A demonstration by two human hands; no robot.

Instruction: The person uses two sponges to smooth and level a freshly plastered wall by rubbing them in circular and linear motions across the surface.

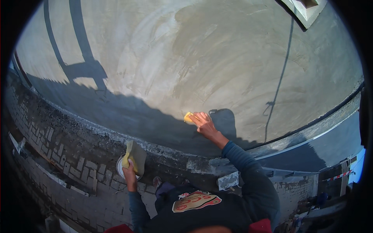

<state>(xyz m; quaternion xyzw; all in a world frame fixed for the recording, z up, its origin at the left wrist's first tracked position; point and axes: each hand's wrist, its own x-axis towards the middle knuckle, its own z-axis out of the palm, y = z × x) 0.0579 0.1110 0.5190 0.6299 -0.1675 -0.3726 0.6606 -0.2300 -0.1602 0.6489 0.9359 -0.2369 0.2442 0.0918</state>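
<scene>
My right hand [204,125] reaches up to the grey plastered wall [155,70], its fingers closed round a small yellow sponge [188,118] that appears pressed to the surface. Low on the left, my left hand [129,171] grips the yellow handle of a plastering float [139,156], its flat grey face tilted up and away from the wall. A round white bucket [119,167] shows behind that hand, partly covered by the float. What the bucket holds is hidden.
A rough ledge [116,136] runs along the wall's foot, above brick paving [112,202]. A whitish, spattered flat piece [228,181] lies by my right arm. At the top right, a pale-framed opening [309,11] juts from the wall. Shadows fall across the plaster.
</scene>
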